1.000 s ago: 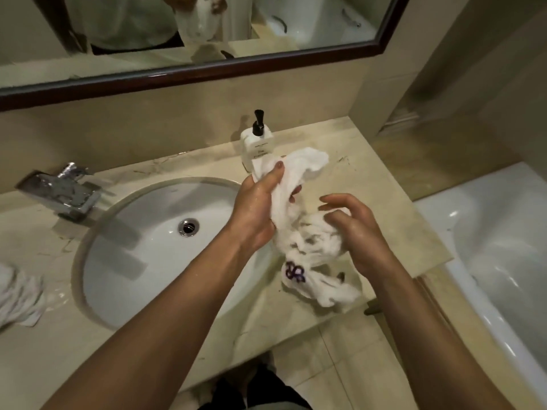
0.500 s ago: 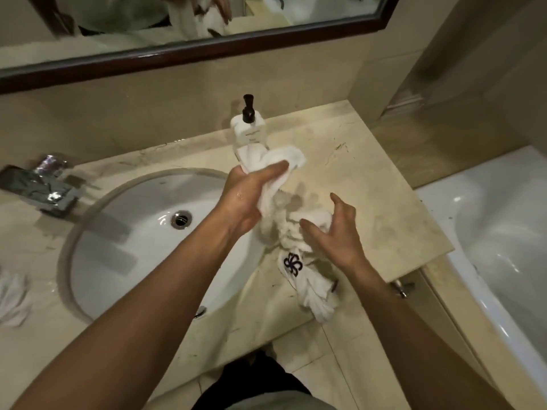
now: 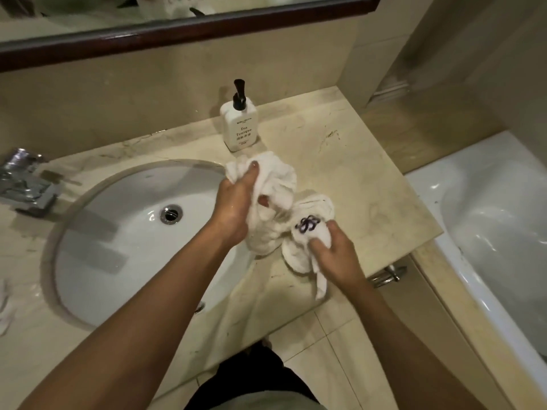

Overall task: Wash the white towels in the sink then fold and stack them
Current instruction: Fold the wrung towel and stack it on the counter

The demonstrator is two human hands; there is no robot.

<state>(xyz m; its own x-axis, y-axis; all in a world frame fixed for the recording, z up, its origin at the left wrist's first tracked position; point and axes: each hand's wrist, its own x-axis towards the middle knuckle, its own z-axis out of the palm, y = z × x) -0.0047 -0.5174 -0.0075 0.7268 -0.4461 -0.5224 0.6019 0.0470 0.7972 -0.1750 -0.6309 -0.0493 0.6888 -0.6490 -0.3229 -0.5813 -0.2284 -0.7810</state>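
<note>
A bunched white towel (image 3: pixel 276 184) with a dark embroidered emblem hangs between my hands over the counter, just right of the sink (image 3: pixel 130 241). My left hand (image 3: pixel 236 205) grips its upper end, thumb curled over the cloth. The lower end, beside the emblem, is clutched by my right hand (image 3: pixel 334 253), and a short tail dangles below it. The oval white basin holds no towel and shows its metal drain. Another white cloth (image 3: pixel 4 306) peeks in at the left edge of the counter.
A white soap pump bottle (image 3: pixel 239 128) stands on the marble counter (image 3: pixel 355 184) behind the towel. The chrome faucet (image 3: pixel 23 184) sits left of the basin. A white bathtub (image 3: pixel 497 232) lies to the right, below the counter edge. A dark-framed mirror (image 3: pixel 189 25) hangs above.
My right hand has closed round the towel's lower end, where before its fingers were spread beside it. The emblem part has turned upward and the towel sits lower, near the counter.
</note>
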